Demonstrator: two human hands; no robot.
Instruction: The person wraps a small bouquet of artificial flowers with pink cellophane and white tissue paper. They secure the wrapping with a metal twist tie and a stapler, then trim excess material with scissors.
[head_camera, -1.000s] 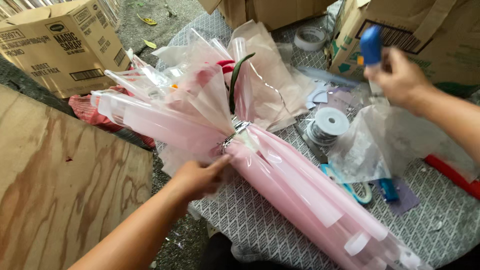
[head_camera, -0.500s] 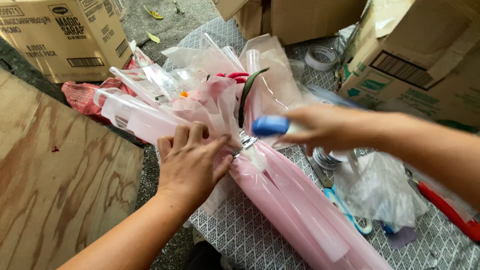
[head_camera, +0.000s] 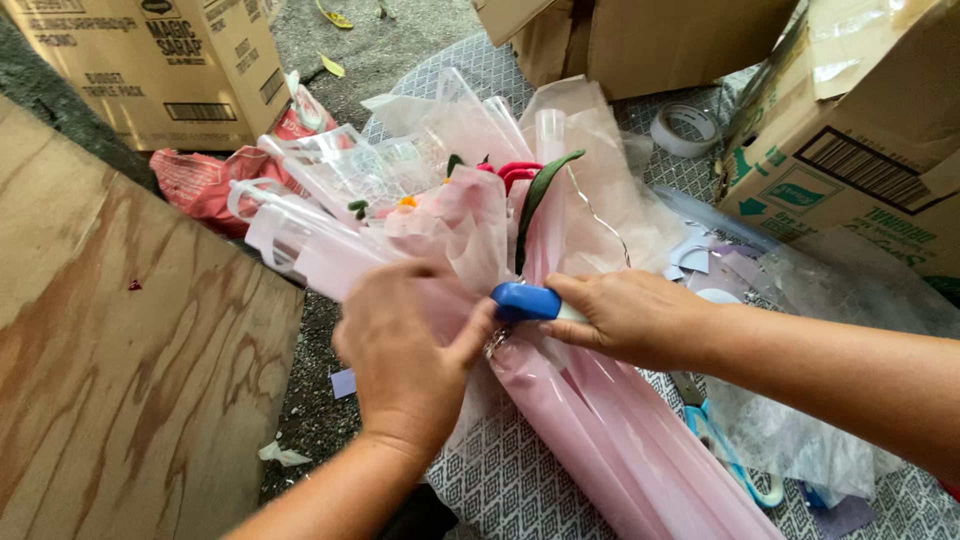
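Note:
A bouquet (head_camera: 560, 400) wrapped in pink and clear plastic sheets lies across a patterned grey table (head_camera: 520, 490), its flowers and a green leaf (head_camera: 540, 195) pointing away from me. My left hand (head_camera: 405, 355) pinches the gathered neck of the wrapping. My right hand (head_camera: 625, 315) holds a blue-handled tool (head_camera: 525, 300), likely a stapler, pressed against that same neck, right beside my left thumb.
A plywood board (head_camera: 120, 360) stands at the left. Cardboard boxes (head_camera: 860, 140) ring the back and right. A roll of tape (head_camera: 685, 128) lies at the back, blue scissors (head_camera: 735, 465) and crumpled clear plastic (head_camera: 850, 300) at the right. A red bag (head_camera: 195, 180) sits behind the bouquet.
My right hand came down from the upper right with the blue tool and now presses it at the bouquet's neck. My left hand shifted up to pinch the wrapping there.

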